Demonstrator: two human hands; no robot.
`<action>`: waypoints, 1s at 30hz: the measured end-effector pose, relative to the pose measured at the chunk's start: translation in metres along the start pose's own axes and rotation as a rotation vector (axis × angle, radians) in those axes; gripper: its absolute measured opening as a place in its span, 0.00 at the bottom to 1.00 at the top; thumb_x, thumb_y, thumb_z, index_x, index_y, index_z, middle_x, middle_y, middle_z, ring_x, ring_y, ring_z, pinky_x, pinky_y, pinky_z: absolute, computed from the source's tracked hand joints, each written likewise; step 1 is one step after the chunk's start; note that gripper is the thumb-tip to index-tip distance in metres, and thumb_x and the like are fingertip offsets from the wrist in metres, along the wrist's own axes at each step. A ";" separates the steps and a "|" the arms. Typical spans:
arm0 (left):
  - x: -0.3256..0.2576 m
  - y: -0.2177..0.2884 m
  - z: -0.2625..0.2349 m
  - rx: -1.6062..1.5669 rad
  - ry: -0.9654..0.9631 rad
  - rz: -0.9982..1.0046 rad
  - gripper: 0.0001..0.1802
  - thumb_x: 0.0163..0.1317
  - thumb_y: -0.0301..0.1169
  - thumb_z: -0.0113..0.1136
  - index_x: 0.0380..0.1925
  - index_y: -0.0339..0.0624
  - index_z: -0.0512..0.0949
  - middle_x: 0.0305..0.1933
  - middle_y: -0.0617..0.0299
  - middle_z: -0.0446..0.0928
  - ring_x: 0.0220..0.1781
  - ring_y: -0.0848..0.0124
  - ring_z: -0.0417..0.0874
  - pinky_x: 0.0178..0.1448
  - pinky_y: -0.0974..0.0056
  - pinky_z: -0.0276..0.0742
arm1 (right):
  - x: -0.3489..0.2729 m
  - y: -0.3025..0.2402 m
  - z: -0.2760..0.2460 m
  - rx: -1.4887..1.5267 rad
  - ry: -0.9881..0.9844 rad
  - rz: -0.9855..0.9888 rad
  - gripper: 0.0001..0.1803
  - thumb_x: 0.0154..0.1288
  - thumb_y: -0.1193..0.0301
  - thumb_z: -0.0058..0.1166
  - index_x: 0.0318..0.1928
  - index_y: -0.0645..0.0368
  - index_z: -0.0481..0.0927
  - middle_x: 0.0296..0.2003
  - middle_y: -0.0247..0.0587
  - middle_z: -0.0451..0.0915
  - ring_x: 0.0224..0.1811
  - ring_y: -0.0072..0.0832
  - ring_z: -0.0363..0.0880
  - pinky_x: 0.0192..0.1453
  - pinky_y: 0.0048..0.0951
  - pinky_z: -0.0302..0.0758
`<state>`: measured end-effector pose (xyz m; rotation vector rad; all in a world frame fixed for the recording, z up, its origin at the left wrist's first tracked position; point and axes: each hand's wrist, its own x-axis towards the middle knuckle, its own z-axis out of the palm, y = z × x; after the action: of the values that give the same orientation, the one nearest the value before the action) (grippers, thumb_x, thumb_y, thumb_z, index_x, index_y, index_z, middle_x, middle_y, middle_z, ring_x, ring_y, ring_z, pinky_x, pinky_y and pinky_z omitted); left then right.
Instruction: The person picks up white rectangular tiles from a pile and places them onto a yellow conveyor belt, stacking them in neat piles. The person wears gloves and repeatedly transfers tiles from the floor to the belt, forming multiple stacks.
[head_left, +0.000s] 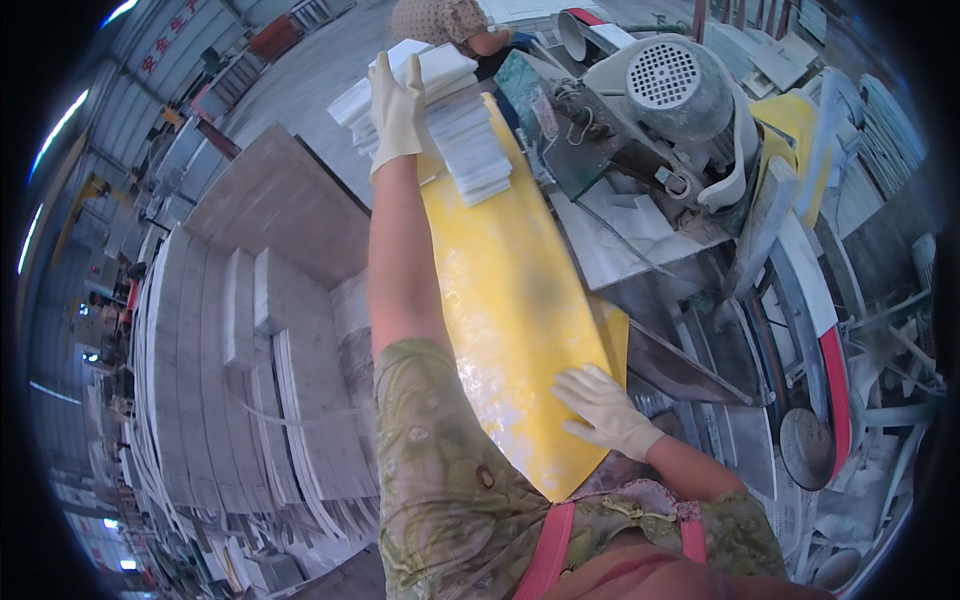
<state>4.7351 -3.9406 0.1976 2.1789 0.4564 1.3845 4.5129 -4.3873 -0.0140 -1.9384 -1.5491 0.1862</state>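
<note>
Far ahead, my left hand, in a cream rubber glove, rests against a stack of white marble strips. Its fingers are stretched out and spread, and none of the strips is plainly gripped. My right hand, gloved the same way, lies flat with fingers extended on a long wet yellow apron. The apron runs down from the stack toward my body. Some of the strips overhang its far end, and their ends are fanned unevenly.
A dusty machine with a round-grilled motor stands at the right. Tall grey stone slabs are stacked upright on the left, near a brown board. Another person bends over beyond the strips. Metal bars and debris crowd the right side.
</note>
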 end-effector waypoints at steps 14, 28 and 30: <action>-0.038 -0.026 -0.023 -0.192 -0.159 -0.315 0.57 0.58 0.48 0.74 0.78 0.34 0.54 0.76 0.39 0.67 0.76 0.49 0.71 0.75 0.56 0.67 | 0.000 -0.005 0.000 -0.043 -0.044 0.029 0.34 0.65 0.62 0.62 0.68 0.64 0.73 0.69 0.53 0.71 0.75 0.47 0.65 0.81 0.53 0.56; -0.179 0.048 -0.051 -0.357 -0.103 -0.239 0.24 0.76 0.41 0.55 0.64 0.37 0.77 0.66 0.41 0.78 0.70 0.49 0.77 0.73 0.54 0.70 | -0.005 0.004 0.011 -0.079 -0.036 -0.010 0.33 0.66 0.62 0.60 0.68 0.64 0.72 0.69 0.53 0.71 0.75 0.48 0.65 0.82 0.52 0.55; -0.269 0.068 -0.069 -0.322 -0.682 -0.296 0.24 0.75 0.38 0.55 0.65 0.37 0.76 0.66 0.44 0.78 0.73 0.53 0.75 0.76 0.55 0.68 | -0.006 0.008 0.018 -0.122 -0.019 -0.027 0.32 0.66 0.62 0.59 0.67 0.64 0.72 0.68 0.54 0.71 0.74 0.48 0.65 0.81 0.53 0.56</action>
<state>4.5593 -4.1219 0.0641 2.0466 0.2549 0.4654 4.5084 -4.3868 -0.0344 -2.0132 -1.6318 0.1010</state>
